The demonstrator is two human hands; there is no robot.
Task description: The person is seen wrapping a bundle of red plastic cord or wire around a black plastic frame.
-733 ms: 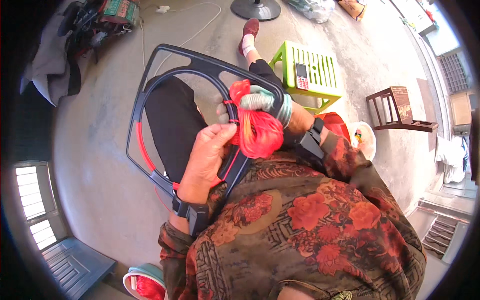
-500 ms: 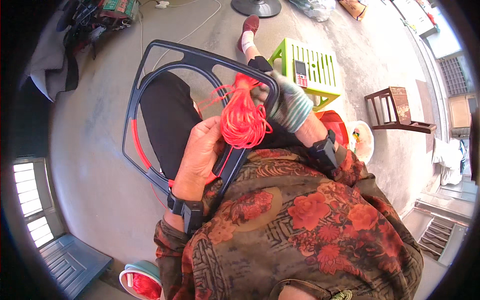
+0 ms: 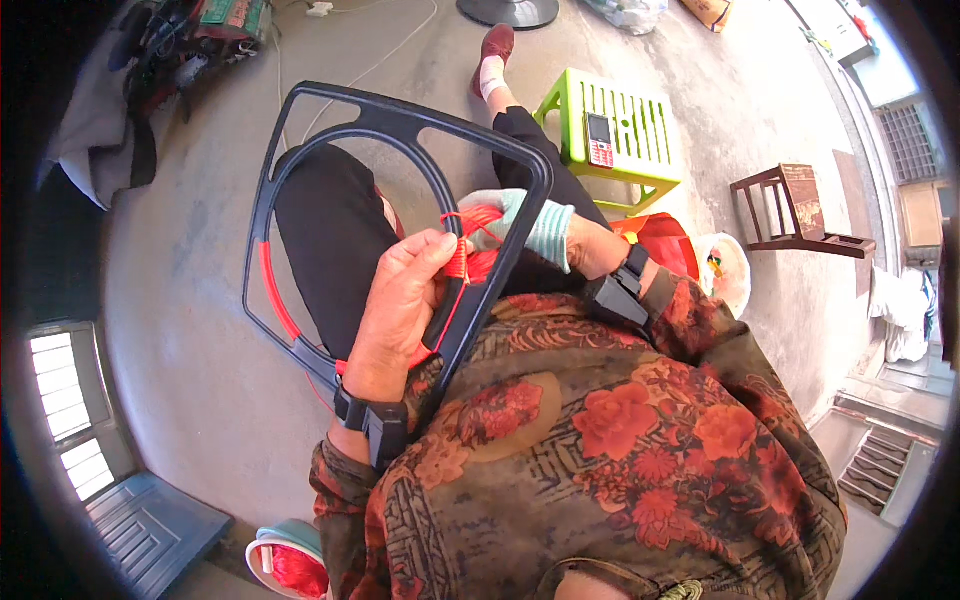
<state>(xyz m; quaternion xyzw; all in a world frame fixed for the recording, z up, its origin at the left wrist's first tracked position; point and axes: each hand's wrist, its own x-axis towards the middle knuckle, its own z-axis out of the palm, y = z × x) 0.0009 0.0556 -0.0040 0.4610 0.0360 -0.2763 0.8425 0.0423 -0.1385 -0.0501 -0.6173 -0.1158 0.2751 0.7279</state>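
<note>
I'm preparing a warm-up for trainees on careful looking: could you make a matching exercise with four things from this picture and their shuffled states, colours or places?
Things
1. Left hand
2. Phone
3. Right hand
4. Frame

Descriptions
A. Wearing a striped glove, at a bundle of red cord
B. Dark, with a red stretch along one side
C. Bare, gripping a cord-wrapped bar
D. Lying on a green stool

Pairs: 1-C, 2-D, 3-A, 4-B
</note>
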